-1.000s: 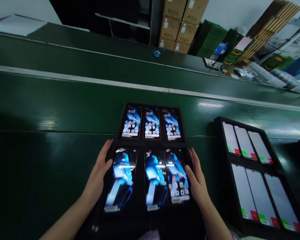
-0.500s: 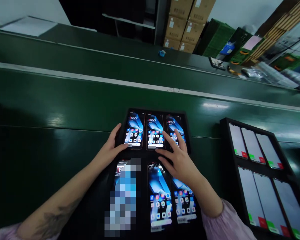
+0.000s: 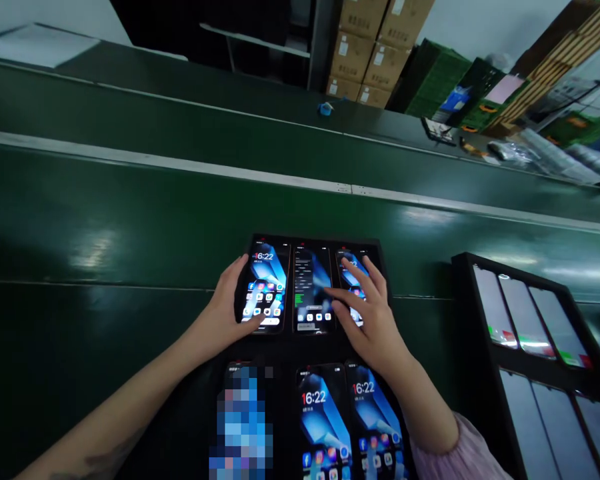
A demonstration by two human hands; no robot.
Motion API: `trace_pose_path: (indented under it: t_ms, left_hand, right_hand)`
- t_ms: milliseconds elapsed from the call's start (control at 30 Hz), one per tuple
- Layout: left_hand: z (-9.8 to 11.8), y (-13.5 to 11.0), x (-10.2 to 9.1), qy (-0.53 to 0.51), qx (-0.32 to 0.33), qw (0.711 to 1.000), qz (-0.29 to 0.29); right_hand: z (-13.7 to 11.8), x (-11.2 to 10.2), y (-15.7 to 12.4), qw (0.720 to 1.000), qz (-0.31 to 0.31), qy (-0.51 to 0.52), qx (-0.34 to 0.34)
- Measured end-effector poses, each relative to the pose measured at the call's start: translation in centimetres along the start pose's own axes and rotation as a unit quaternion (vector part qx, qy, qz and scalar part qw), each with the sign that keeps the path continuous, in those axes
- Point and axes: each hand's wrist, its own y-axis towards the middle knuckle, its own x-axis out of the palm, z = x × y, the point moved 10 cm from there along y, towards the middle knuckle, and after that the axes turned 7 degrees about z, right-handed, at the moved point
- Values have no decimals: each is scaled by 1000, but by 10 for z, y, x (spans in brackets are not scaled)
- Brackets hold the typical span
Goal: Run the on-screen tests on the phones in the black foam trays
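Phone (image 3: 311,280) lies between parted left grip (image 3: 225,310) touching tray (image 3: 280,347) and spread right grip (image 3: 374,320) holding nothing

The left forearm (image 3: 145,393), dark-marked near the elbow, slants in from the near left; its left hand (image 3: 227,307) spreads the thumb rightward, fingers pointing far. I see the right hand (image 3: 373,320) palm down, fingers fanned, index and thumb tips close together, right forearm (image 3: 423,397) angling from near right.
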Motion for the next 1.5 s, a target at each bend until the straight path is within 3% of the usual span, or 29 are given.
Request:
trace_pose_path:
  t_ms: [167,300,400,533,767,1000,1267,1400,1500]
  left_hand:
    - [3,2,1,3,-17,1000,-17]
    - [-7,3,1,-72,-95,992,-41]
    - [-14,11,-4,-121,-152,981,-22]
    - [-11,24,-3,-99,-175,980,2]
    - [9,33,-1,51,-101,993,26]
    - [-3,41,-16,101,-73,991,51]
    - [15,42,-4,150,-82,985,17]
    - [11,48,-17,124,-88,987,44]
    - [4,51,-16,122,-102,987,28]
  right_hand:
    - [5,8,8,1000,-6,4,-11]
    - [0,17,4,999,-44,1,-24]
    - [-7,23,2,996,-75,-6,-38]
    - [-10,32,0,993,-103,-24,-44]
    - [9,15,0,999,8,-49,14]
    - [-8,30,-2,996,-70,-50,-39]
    - [10,15,-1,998,10,-56,12]
    - [-4,26,-2,998,-49,-37,-28]
    - [-4,32,-4,996,-80,-39,-22]
